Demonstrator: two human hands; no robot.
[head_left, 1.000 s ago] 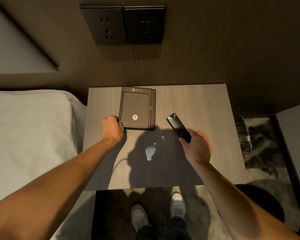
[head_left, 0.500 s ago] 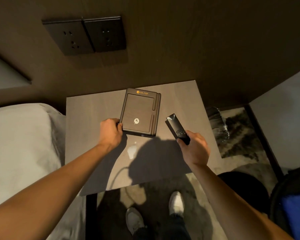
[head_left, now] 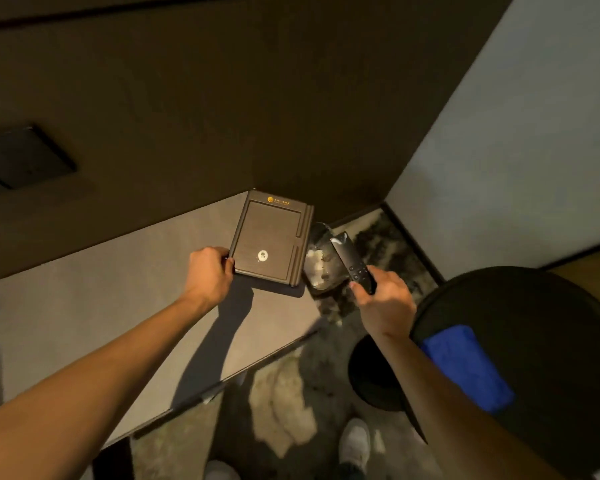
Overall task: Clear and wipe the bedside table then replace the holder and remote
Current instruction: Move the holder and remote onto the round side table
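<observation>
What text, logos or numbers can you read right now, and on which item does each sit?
Holder, gripped by the left hand: a round orange logo with a short line of orange text along its top edge, too small and blurred to read.
Remote, in the right hand: button symbols only, illegible.
Nothing else carries readable text.

Both forearms were bare to the near edge of view, with no sleeves, watch or rings showing on the left hand [head_left: 211, 276] or right hand [head_left: 384, 303]. Pale shoes [head_left: 355, 445] showed near, below dark trouser legs.
</observation>
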